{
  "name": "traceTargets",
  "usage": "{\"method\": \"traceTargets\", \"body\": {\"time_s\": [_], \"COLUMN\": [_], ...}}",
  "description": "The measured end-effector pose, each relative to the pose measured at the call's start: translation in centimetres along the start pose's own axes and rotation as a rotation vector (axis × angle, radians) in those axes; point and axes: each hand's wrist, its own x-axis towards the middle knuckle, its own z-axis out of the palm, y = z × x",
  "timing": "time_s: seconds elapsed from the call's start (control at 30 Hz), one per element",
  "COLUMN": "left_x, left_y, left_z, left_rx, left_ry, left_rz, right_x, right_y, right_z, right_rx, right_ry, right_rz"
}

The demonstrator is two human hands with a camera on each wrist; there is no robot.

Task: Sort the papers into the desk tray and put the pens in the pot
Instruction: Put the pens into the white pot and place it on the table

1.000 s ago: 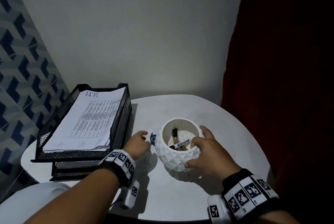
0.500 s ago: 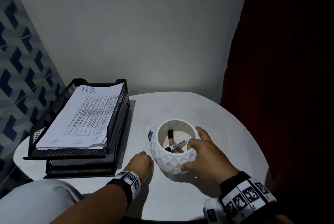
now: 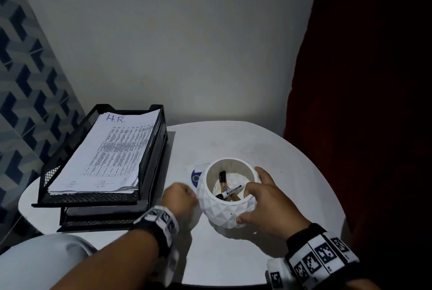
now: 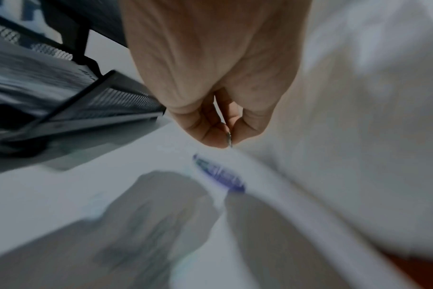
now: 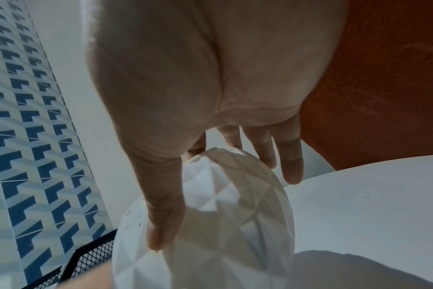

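A white faceted pot (image 3: pixel 224 212) stands on the round white table (image 3: pixel 285 156) with a black-and-white marker (image 3: pixel 232 191) and another pen (image 3: pixel 222 178) inside. My right hand (image 3: pixel 244 206) grips the pot, thumb on its near side and fingers over the rim; the right wrist view shows the same hold on the pot (image 5: pixel 235 215). My left hand (image 3: pixel 187 192) is curled just left of the pot. In the left wrist view its thumb and forefinger (image 4: pixel 210 135) pinch a thin edge, apparently of the white sheet with a blue logo (image 4: pixel 218 174) that lies partly under the pot.
A black mesh desk tray (image 3: pixel 154 149) with a stack of printed papers (image 3: pixel 109 149) headed "H.R." stands at the left, over a lower tier (image 3: pixel 98 218). A dark red curtain (image 3: pixel 362 102) hangs close on the right. A blue-patterned tiled wall (image 3: pixel 28 74) is on the left.
My left hand drew back from the pot toward me, then came forward again to the pot's left side. My right hand has kept its hold on the pot.
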Motion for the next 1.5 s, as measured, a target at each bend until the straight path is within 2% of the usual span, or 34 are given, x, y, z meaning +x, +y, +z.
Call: {"method": "traceTargets", "body": {"time_s": [0.13, 0.23, 0.33, 0.47, 0.53, 0.6, 0.73, 0.83, 0.97, 1.13, 1.3, 1.5], "left_x": [0.6, -0.6, -2.7, -4.2, -4.1, -3.6, -1.0, 1.8, 3.9, 4.2, 3.4, 2.2], "left_y": [5.5, 8.5, 10.2, 10.5, 10.1, 9.7, 8.6, 5.7, 0.7, -2.4, -3.3, -4.6], "left_z": [-5.5, -9.2, -10.2, -8.0, -6.9, -6.3, -5.8, -4.8, -1.4, 3.0, 4.7, 3.7], "left_rx": [-0.513, -0.606, -0.495, -0.14, -0.084, -0.141, -0.352, -0.173, 0.143, 0.492, 0.701, 0.675], "left_ry": [0.106, 0.141, 0.054, -0.092, -0.115, -0.083, 0.054, 0.078, -0.071, -0.253, -0.221, -0.256], "left_rz": [0.085, 0.231, 0.353, 0.509, 0.534, 0.522, 0.413, 0.323, 0.182, 0.279, 0.362, 0.377], "right_x": [0.3, 0.6, 0.6, 0.3, 0.1, -0.2, -0.3, 0.2, 1.0, 1.5, 1.9, 1.8], "right_y": [0.2, 0.1, -0.2, -0.6, -0.7, -0.7, 0.0, 0.7, 1.8, 2.1, 1.8, 0.7], "right_z": [-0.4, -0.4, 0.1, 0.5, 0.4, 0.1, -0.9, -1.7, -2.5, -2.5, -1.5, -1.1], "right_rx": [0.016, 0.005, -0.003, 0.004, 0.001, -0.002, -0.013, -0.013, 0.016, -0.001, -0.025, -0.034], "right_ry": [0.016, 0.018, 0.011, 0.009, 0.014, 0.017, 0.034, 0.058, 0.1, 0.074, 0.021, -0.013], "right_rz": [0.014, 0.003, -0.013, -0.04, -0.036, -0.019, 0.026, 0.082, 0.122, 0.137, 0.117, 0.087]}}
